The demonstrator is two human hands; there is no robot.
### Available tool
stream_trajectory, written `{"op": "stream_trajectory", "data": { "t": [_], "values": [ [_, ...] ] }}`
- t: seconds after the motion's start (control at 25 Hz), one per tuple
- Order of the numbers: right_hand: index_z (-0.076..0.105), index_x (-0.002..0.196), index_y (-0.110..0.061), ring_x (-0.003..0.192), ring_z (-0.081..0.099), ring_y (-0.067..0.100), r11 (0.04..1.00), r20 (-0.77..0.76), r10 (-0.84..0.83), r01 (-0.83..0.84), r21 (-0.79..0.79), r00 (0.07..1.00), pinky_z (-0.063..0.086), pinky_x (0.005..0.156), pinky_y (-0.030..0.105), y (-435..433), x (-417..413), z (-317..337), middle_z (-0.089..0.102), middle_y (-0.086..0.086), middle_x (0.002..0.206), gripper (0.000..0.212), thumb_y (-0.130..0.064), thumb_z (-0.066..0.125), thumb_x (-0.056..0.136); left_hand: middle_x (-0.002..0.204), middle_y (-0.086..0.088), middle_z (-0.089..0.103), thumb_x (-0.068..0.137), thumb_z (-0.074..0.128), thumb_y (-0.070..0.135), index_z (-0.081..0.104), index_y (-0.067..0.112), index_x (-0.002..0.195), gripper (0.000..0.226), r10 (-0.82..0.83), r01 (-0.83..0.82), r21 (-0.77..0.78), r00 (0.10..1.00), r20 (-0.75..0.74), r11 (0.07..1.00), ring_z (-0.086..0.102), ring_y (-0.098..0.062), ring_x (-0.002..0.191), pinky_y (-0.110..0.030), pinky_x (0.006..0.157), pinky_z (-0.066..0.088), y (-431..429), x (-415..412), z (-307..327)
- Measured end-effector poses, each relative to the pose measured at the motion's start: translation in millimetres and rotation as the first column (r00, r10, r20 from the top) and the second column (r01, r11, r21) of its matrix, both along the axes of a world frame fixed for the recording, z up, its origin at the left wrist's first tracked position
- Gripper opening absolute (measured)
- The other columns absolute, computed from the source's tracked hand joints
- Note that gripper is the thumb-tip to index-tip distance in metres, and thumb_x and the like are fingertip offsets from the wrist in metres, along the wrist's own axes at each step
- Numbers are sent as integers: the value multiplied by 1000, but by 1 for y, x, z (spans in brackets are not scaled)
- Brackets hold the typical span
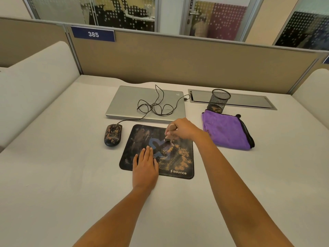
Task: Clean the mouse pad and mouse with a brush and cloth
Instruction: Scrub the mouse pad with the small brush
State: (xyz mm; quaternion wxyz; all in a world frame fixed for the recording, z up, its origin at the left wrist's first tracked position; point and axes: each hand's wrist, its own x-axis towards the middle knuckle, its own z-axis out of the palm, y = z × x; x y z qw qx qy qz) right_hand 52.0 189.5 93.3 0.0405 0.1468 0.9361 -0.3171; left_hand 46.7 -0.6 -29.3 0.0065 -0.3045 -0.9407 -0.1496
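Gripping a brush [170, 128], right hand [181, 129] over dusty mouse pad [179, 157], left hand [145, 164] flat on it, pale desk [71, 175], beige partition [178, 65].

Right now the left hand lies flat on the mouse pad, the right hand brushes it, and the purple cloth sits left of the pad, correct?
One slip: in the head view the purple cloth lies right of the mouse pad, not left. The left hand does lie flat on the pad while the right hand brushes it.
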Motion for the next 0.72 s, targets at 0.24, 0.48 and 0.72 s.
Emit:
{"op": "stream_trajectory", "data": {
  "t": [0.24, 0.48, 0.72],
  "values": [
    [72, 98, -10, 85, 58, 12, 958, -236, -272, 285, 20, 933, 40, 74, 16, 9, 11, -5, 70, 8, 103, 18, -10, 55, 91, 157, 3, 11, 99, 12, 37, 8, 20, 149, 53, -2, 2, -9, 1000, 8, 1000, 5, -14, 145, -35, 117, -2, 0, 0, 0],
    [74, 94, -4, 81, 63, 11, 996, 21, -79, 80, -26, 997, 53, 73, 22, 14, 23, -1, 69, 3, 94, 13, -9, 65, 86, 157, 3, 11, 99, 14, 36, 8, 20, 149, 52, -2, 2, -8, 1000, 12, 1000, 4, -14, 145, -36, 118, -1, 0, 0, 0],
    [72, 100, -6, 84, 61, 15, 935, -254, -347, 354, -20, 903, 40, 61, 9, 24, 33, -3, 71, 10, 99, 19, -12, 56, 92, 157, 2, 11, 100, 14, 35, 8, 19, 149, 52, -6, 7, -5, 1000, 13, 1000, 5, -14, 145, -36, 117, 0, 0, 0, 1]
  ]
}}
